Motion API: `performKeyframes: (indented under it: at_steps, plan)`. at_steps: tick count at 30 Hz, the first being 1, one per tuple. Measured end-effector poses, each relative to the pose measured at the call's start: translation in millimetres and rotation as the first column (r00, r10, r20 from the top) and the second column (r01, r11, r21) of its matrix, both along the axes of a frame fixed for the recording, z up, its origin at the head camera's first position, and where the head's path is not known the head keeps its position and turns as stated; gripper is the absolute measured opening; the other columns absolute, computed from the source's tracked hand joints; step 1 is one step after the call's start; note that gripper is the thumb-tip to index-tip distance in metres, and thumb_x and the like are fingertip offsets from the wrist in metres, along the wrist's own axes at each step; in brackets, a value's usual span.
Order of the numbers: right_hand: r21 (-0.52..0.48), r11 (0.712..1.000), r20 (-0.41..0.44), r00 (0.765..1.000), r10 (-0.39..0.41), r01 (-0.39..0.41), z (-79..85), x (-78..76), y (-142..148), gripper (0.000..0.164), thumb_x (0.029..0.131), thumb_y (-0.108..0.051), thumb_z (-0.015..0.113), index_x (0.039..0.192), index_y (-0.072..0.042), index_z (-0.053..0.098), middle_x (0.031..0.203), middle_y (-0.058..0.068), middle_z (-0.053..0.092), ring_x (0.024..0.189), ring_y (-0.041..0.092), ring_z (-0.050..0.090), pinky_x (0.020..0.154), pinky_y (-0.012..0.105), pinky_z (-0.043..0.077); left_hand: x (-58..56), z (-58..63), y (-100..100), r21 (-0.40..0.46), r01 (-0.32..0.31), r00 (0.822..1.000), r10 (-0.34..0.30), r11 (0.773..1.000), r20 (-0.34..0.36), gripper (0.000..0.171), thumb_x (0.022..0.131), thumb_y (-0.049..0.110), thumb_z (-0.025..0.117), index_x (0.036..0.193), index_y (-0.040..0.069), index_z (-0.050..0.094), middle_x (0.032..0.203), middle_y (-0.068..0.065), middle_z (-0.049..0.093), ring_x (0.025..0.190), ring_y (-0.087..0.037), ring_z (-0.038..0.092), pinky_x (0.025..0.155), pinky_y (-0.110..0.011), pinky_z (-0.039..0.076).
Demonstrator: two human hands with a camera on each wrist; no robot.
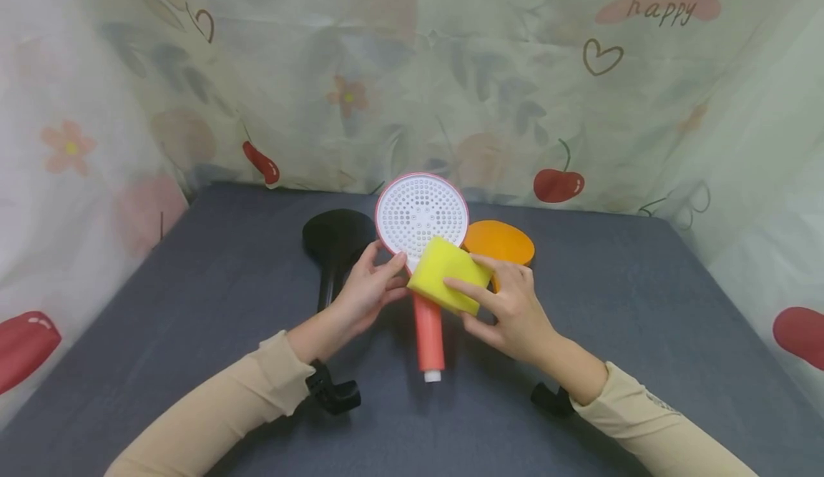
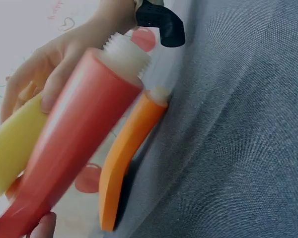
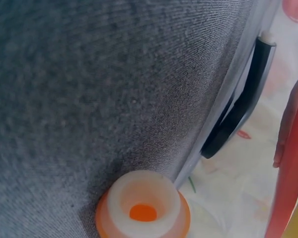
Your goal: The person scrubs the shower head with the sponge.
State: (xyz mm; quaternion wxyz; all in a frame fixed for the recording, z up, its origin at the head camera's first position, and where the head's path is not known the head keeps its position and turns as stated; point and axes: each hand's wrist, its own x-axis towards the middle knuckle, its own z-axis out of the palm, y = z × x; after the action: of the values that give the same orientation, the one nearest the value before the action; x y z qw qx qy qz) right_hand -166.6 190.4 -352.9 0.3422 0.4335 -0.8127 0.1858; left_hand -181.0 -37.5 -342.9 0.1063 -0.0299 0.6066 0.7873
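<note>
A red shower head (image 1: 421, 202) with a white, dotted spray face is tilted up above the table. My left hand (image 1: 363, 287) grips it at the neck, just under the face. My right hand (image 1: 515, 312) pinches a yellow sponge (image 1: 450, 275) between thumb and fingers and presses it on the front of the neck, covering part of it. In the left wrist view the red handle (image 2: 84, 124) ends in a white threaded tip (image 2: 124, 54), with the sponge (image 2: 15, 144) behind it. The right wrist view catches only a strip of the red handle (image 3: 293, 168) and a corner of sponge.
A black shower head (image 1: 337, 237) lies on the left, behind my left hand. An orange shower head (image 1: 501, 243) lies on the right, partly behind my right hand. The dark grey cloth-covered table (image 1: 193, 362) meets a patterned curtain (image 1: 418, 105) at the back.
</note>
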Motion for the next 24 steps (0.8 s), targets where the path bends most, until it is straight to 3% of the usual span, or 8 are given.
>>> performKeyframes:
  at_steps: [4, 9, 17, 24]
  plan:
    - [0.002, 1.0, 0.004, 1.0, -0.009, 0.009, -0.5, -0.6, 0, 0.033, 0.087, -0.032, 0.055, 0.118, -0.024, 0.062, 0.12, 0.023, 0.054, 0.106, 0.036, 0.051, 0.077, 0.049, 0.035, -1.4, 2.9, -1, 0.013, -0.014, 1.0, 0.014, 1.0, 0.016, 0.048, 0.095, 0.014, 0.053, 0.138, 0.013, 0.031, 0.095, -0.003, 0.065, 0.079, -0.01, 0.066, 0.071, -0.028, 0.056]
    - [0.003, 1.0, -0.002, 1.0, -0.023, 0.023, 0.0, -0.8, -3, 0.044, 0.075, -0.023, 0.069, 0.119, -0.024, 0.062, 0.12, 0.023, 0.054, 0.106, 0.036, 0.051, 0.077, 0.049, 0.034, -3.3, 6.3, -2, 0.016, -0.018, 1.0, 0.018, 1.0, 0.012, 0.051, 0.094, 0.012, 0.054, 0.14, 0.014, 0.033, 0.094, -0.001, 0.063, 0.082, -0.01, 0.064, 0.069, -0.026, 0.054]
    - [0.035, 0.999, 0.008, 1.0, -0.007, 0.007, 0.6, 0.6, -4, 0.054, 0.068, -0.021, 0.075, 0.12, -0.026, 0.061, 0.121, 0.022, 0.053, 0.105, 0.036, 0.05, 0.076, 0.05, 0.037, -6.3, 11.3, -1, 0.042, -0.058, 0.998, 0.058, 0.997, 0.001, 0.047, 0.093, 0.008, 0.055, 0.137, 0.011, 0.039, 0.091, 0.001, 0.054, 0.08, -0.009, 0.061, 0.067, -0.026, 0.053]
    - [0.134, 0.981, 0.062, 0.989, 0.132, -0.14, -2.1, 9.3, -2, 0.036, 0.083, -0.034, 0.062, 0.119, -0.027, 0.063, 0.122, 0.02, 0.053, 0.11, 0.03, 0.049, 0.08, 0.044, 0.038, -10.8, 13.3, -5, 0.032, -0.093, 0.995, 0.094, 0.995, -0.022, 0.047, 0.092, 0.01, 0.057, 0.137, 0.009, 0.041, 0.09, 0.004, 0.059, 0.075, -0.005, 0.064, 0.068, -0.025, 0.055]
